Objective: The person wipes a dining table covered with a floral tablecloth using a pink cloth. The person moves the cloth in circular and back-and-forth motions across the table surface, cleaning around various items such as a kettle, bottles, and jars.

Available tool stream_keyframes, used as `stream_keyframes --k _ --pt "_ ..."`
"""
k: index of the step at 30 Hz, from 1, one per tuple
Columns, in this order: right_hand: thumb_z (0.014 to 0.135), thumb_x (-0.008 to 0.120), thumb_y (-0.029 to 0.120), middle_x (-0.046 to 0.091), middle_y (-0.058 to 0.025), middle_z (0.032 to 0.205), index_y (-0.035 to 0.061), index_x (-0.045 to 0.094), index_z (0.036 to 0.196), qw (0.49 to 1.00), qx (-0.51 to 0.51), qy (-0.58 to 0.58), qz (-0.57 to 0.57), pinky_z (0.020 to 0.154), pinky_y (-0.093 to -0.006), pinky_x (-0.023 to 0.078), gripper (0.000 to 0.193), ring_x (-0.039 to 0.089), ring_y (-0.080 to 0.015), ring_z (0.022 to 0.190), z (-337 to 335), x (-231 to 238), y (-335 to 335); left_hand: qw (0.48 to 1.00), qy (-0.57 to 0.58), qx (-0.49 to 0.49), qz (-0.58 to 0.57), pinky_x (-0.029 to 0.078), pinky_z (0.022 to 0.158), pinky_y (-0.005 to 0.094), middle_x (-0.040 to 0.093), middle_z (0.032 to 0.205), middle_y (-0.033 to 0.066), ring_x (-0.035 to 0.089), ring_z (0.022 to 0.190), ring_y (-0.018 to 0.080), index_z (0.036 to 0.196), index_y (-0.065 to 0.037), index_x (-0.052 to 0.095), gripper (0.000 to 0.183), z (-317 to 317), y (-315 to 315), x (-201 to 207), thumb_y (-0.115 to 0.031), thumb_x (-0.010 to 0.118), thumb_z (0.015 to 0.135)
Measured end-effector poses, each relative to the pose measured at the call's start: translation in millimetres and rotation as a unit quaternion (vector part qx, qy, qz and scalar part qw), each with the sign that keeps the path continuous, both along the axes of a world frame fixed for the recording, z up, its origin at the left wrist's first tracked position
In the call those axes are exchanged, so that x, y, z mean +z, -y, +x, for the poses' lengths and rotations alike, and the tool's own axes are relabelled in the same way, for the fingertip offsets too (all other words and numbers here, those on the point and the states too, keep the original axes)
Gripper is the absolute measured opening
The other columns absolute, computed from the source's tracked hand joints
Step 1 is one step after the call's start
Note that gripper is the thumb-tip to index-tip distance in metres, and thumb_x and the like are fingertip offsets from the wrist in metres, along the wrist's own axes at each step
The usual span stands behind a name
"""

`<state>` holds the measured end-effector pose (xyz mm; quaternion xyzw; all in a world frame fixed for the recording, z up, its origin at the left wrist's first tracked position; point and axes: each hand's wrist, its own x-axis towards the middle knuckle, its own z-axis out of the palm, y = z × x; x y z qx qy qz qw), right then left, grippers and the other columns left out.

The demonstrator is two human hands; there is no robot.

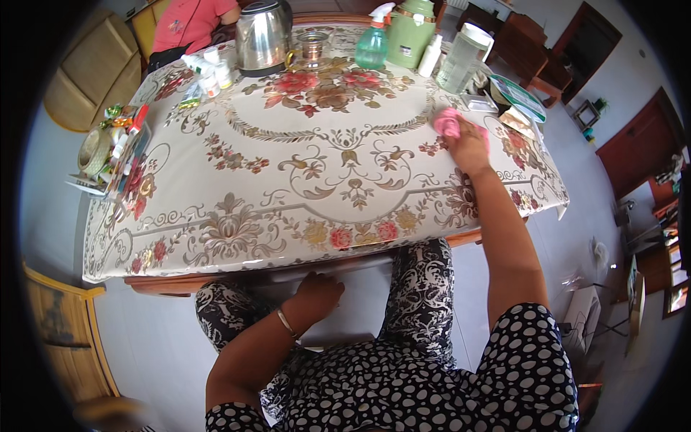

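Observation:
My right hand (pixel 469 150) is closed on a bunched pink cloth (pixel 449 122) and presses it to the tablecloth (pixel 345 173) at the table's right side. Just beyond the cloth lie a small clear tray (pixel 479 104) and a white paper-like piece (pixel 517 121). My left hand (pixel 319 294) hangs below the table's front edge, above my lap, with its fingers curled in. Whether anything is inside that hand I cannot make out. A bracelet (pixel 286 324) circles the left wrist.
Along the far side stand a steel kettle (pixel 263 39), a glass cup (pixel 312 46), a green spray bottle (pixel 371 47), a green thermos (pixel 410 36), a white bottle (pixel 430 56) and a clear pitcher (pixel 461 61). Small bottles (pixel 210 78) and a basket (pixel 93 153) sit left. A person (pixel 188 27) is beyond.

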<state>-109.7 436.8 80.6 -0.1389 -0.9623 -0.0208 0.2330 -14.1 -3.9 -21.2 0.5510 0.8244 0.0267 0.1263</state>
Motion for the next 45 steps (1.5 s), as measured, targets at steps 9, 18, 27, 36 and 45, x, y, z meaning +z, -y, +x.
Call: stream_keyframes --k 9,18,27,36,45 --pt "0.089 0.044 0.049 0.051 -0.0179 0.129 0.0058 0.043 0.133 0.970 -0.239 0.029 0.014 0.104 -0.0429 0.032 0.061 0.044 -0.0342 0.122 142.5 -1.6 -166.4 0.999 0.012 -0.009 -0.033 0.047 0.074 0.0406 0.063 0.082 0.0071 0.063 0.080 0.0252 0.085 -0.010 0.064 0.023 1.3 -8.6 -0.5 -0.027 0.070 0.072" --pt "0.091 0.041 0.044 0.042 -0.0158 0.138 0.0031 0.043 0.131 0.925 -0.354 0.127 -0.060 0.107 -0.0417 0.030 0.058 0.037 -0.0341 0.129 127.5 33.0 -136.7 0.998 0.024 -0.023 -0.062 0.048 0.072 0.0409 0.063 0.086 0.0096 0.062 0.084 0.0267 0.092 -0.008 0.061 0.028 4.1 -12.0 5.7 -0.028 0.070 0.073" --pt "0.089 0.046 0.039 0.052 -0.0183 0.127 0.0014 0.049 0.123 0.992 -0.118 0.047 0.001 0.102 -0.0420 0.035 0.051 0.045 -0.0345 0.120 13.8 8.6 -75.9 0.997 0.049 -0.034 -0.050 0.047 0.076 0.0405 0.062 0.087 0.0099 0.062 0.084 0.0273 0.092 -0.006 0.061 0.028 7.9 -19.4 15.6 -0.025 0.070 0.073" --pt "0.088 0.048 0.037 0.055 -0.0170 0.123 0.0034 0.052 0.120 0.998 -0.046 0.049 0.018 0.101 -0.0402 0.037 0.046 0.048 -0.0315 0.118 -78.2 11.1 -14.2 0.997 0.064 -0.028 -0.030 0.046 0.075 0.0395 0.061 0.084 0.0093 0.060 0.082 0.0264 0.092 -0.006 0.060 0.027 12.0 -16.0 11.9 -0.023 0.070 0.073" --pt "0.088 0.049 0.035 0.053 -0.0122 0.128 0.0081 0.051 0.125 0.998 0.053 0.017 -0.033 0.104 -0.0372 0.033 0.047 0.046 -0.0272 0.121 -139.8 14.4 35.4 0.998 0.057 -0.036 0.006 0.045 0.075 0.0389 0.060 0.084 0.0083 0.059 0.081 0.0261 0.099 -0.007 0.059 0.035 4.6 -17.7 12.0 -0.024 0.071 0.072"
